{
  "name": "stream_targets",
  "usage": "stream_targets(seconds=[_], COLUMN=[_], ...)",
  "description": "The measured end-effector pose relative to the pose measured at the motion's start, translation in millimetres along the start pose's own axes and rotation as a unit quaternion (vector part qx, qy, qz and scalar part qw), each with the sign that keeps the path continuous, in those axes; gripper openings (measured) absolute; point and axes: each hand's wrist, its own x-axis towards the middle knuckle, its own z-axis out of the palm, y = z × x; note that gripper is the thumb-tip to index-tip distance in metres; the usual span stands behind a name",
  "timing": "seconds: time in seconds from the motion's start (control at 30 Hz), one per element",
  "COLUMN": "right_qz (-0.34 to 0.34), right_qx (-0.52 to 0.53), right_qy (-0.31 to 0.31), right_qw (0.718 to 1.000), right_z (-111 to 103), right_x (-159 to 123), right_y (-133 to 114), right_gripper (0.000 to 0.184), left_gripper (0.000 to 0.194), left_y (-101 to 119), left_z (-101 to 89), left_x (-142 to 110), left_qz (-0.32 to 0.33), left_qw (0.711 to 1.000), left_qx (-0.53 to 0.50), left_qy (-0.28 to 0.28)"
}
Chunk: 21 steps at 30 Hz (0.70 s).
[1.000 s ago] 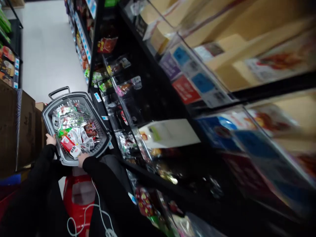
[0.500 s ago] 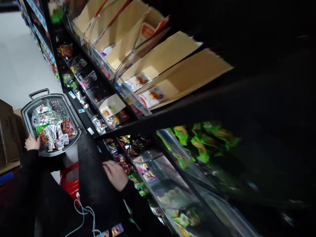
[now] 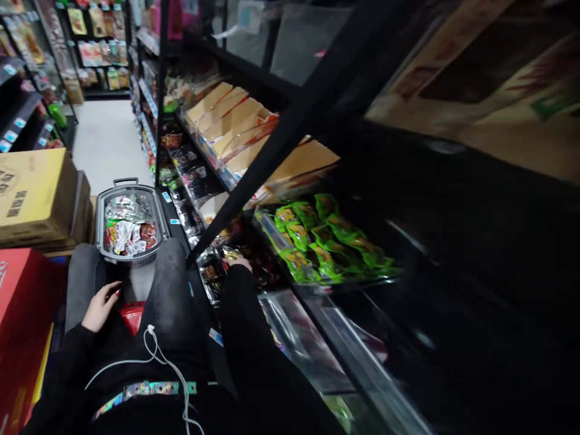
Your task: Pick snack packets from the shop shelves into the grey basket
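I sit on a red stool (image 3: 131, 316) in a shop aisle, facing black shelves. My left hand (image 3: 100, 305) rests between my knees by the stool, fingers loosely apart, holding nothing. My right hand (image 3: 239, 264) reaches into a low shelf bin of dark snack packets (image 3: 217, 269); its fingers are mostly hidden among them. A grey basket (image 3: 100, 208) full of small packets (image 3: 129, 229) stands on the floor just past my knees.
Green snack bags (image 3: 326, 238) fill a bin right of my right hand. Cardboard display boxes (image 3: 235, 130) line the shelf above. A yellow carton (image 3: 31, 193) and a red box (image 3: 20, 302) stand at my left. A white cable (image 3: 154, 359) hangs over my lap.
My left hand has let go of the basket rim and dropped to my lap. My right hand moved from the basket into the low shelf. My view swung upward.
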Motion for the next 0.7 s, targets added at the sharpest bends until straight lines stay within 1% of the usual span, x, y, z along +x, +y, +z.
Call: stream_targets(seconds=[0.1, 0.13, 0.17, 0.23, 0.27, 0.33, 0.4, 0.43, 0.47, 0.5, 0.53, 0.57, 0.63, 0.67, 0.7], right_qz=[0.101, 0.119, 0.129, 0.126, 0.122, 0.117, 0.106, 0.089, 0.061, 0.026, -0.009, -0.043, -0.102, -0.122, -0.139], right_qx=[-0.034, -0.037, -0.038, -0.037, -0.035, -0.024, 0.027, 0.080, 0.150, 0.208, 0.235, 0.240, 0.237, 0.234, 0.234], right_qy=[0.036, 0.047, 0.061, 0.085, 0.094, 0.098, 0.063, 0.027, -0.026, -0.097, -0.162, -0.206, -0.260, -0.274, -0.280], right_qw=[0.994, 0.991, 0.989, 0.988, 0.987, 0.988, 0.992, 0.992, 0.986, 0.973, 0.958, 0.948, 0.931, 0.925, 0.921], right_z=[3, 3, 1, -8, -14, -28, -39, -42, -43, -43, -40, -36, -26, -21, -18], right_x=[-6, -7, -9, -18, -26, -50, -84, -102, -119, -134, -146, -154, -160, -159, -157], right_y=[1, 0, -1, -6, -8, -15, -26, -35, -46, -60, -76, -93, -126, -140, -152], right_gripper=[0.041, 0.040, 0.039, 0.038, 0.038, 0.042, 0.046, 0.047, 0.051, 0.056, 0.057, 0.057, 0.053, 0.052, 0.051], left_gripper=[0.027, 0.027, 0.027, 0.027, 0.028, 0.029, 0.032, 0.036, 0.042, 0.048, 0.055, 0.060, 0.066, 0.067, 0.066], left_y=[10, 13, 17, 23, 27, 35, 47, 55, 66, 78, 90, 103, 128, 137, 145], left_z=[1.9, 2.6, 3.3, 5.1, 6.4, 10.2, 16.1, 20.1, 24.7, 30.1, 35.9, 42.0, 54.0, 59.1, 63.4], left_x=[-20, -23, -25, -25, -23, -18, -11, -6, -2, 2, 6, 10, 18, 21, 25], left_qz=[0.003, 0.003, 0.003, 0.012, 0.021, 0.044, 0.065, 0.070, 0.072, 0.067, 0.061, 0.054, 0.052, 0.064, 0.080], left_qw=[0.999, 0.997, 0.996, 0.995, 0.994, 0.991, 0.985, 0.980, 0.973, 0.963, 0.950, 0.933, 0.903, 0.897, 0.896], left_qx=[-0.051, -0.070, -0.086, -0.104, -0.108, -0.119, -0.143, -0.159, -0.180, -0.204, -0.233, -0.263, -0.308, -0.316, -0.319], left_qy=[0.019, 0.018, 0.014, 0.001, -0.010, -0.037, -0.074, -0.098, -0.127, -0.160, -0.199, -0.239, -0.296, -0.304, -0.298])
